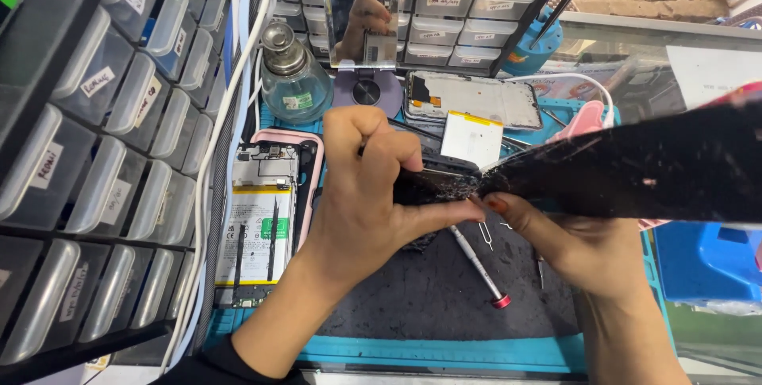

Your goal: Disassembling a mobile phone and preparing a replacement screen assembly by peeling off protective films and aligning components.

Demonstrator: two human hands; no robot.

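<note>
Left hand pinches the cracked screen; right hand, curled beneath it, should lift slowly, evenly.

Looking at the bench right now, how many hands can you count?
2: the left hand grips the cracked screen at centre; the right hand supports it from below right. A mirror reflection up top isn't counted.

Shattered black phone screen, lifted, tilted
</note>
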